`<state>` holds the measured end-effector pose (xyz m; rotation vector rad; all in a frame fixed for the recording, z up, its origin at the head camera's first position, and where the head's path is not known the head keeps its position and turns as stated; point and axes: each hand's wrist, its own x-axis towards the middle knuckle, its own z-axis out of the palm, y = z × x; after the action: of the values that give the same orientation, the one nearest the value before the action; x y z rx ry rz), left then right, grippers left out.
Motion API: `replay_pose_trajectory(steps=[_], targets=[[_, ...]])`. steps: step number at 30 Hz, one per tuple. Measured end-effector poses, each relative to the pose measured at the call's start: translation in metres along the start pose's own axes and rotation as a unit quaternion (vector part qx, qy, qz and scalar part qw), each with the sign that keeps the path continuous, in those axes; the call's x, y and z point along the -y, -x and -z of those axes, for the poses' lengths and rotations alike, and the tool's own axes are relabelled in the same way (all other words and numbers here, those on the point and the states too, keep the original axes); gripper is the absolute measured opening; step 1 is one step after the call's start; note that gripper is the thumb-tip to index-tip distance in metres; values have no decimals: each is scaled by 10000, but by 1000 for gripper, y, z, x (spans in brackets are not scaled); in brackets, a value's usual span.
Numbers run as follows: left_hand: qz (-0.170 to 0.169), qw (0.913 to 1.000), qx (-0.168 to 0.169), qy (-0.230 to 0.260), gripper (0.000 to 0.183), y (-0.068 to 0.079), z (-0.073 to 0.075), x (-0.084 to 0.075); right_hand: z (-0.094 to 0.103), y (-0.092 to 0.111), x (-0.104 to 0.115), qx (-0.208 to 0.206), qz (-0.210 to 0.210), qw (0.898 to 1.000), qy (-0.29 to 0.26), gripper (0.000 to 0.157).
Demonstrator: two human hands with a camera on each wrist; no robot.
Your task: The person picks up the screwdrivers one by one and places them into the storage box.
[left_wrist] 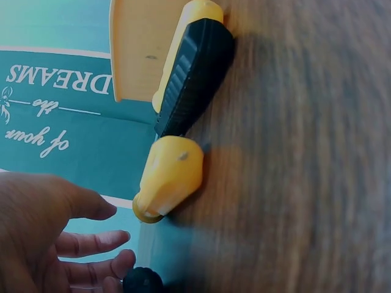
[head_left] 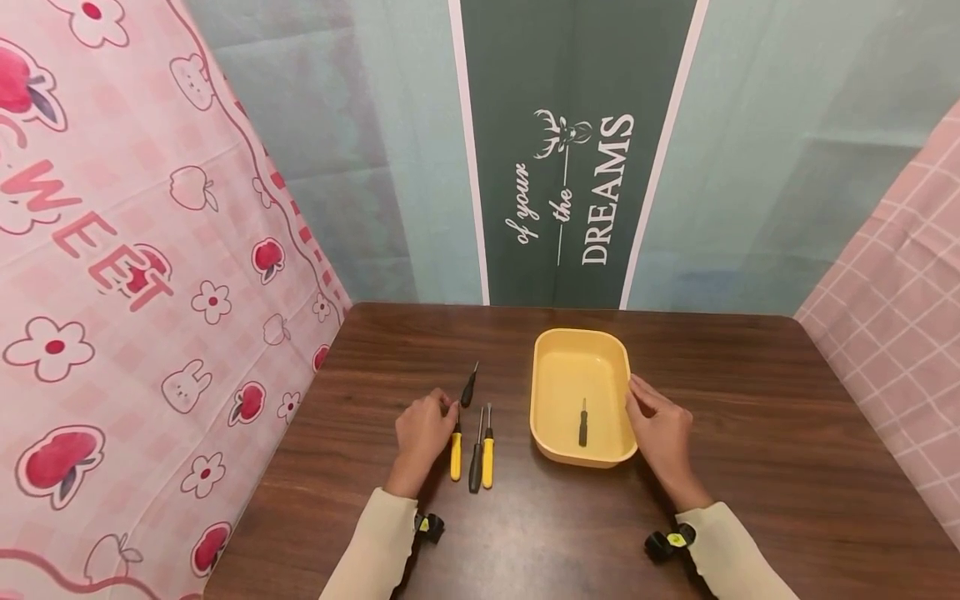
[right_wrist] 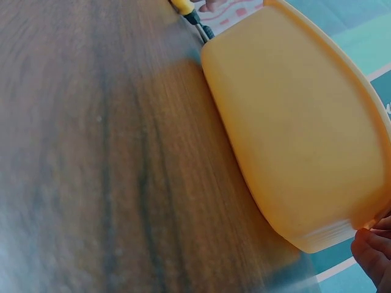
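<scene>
My right hand (head_left: 662, 429) pinches the right rim of a yellow plastic tray (head_left: 543, 400), with the fingers also seen at its edge in the right wrist view. A small dark screwdriver (head_left: 582, 427) lies inside the tray. Just above the leftmost yellow-handled screwdriver (head_left: 456, 457) is my left hand (head_left: 423, 429); in the left wrist view its thumb and fingers are apart, with a gap to that handle. Beside it lie a black-handled screwdriver (head_left: 476, 471) and a second yellow-handled screwdriver (head_left: 488, 462). A short black screwdriver (head_left: 468, 390) lies just beyond the left fingertips.
Everything stands on a dark brown wooden table (head_left: 720, 358). A green cloth (head_left: 525, 275) with white lettering hangs behind its far edge. Pink patterned cloths hang on the left (head_left: 180, 333) and the right (head_left: 900, 275).
</scene>
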<state>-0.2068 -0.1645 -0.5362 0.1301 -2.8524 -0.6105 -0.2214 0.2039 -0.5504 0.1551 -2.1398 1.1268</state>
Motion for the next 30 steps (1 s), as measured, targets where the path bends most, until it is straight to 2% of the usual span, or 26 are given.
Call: replay_pose_trajectory(steps=[11, 30], targets=[[169, 9994, 303, -3, 20, 1, 3, 1, -1, 2, 1, -32, -45, 10000, 27, 28], [256, 9993, 265, -102, 25, 3, 19, 17, 0, 2, -1, 22, -110, 9999, -37, 29]])
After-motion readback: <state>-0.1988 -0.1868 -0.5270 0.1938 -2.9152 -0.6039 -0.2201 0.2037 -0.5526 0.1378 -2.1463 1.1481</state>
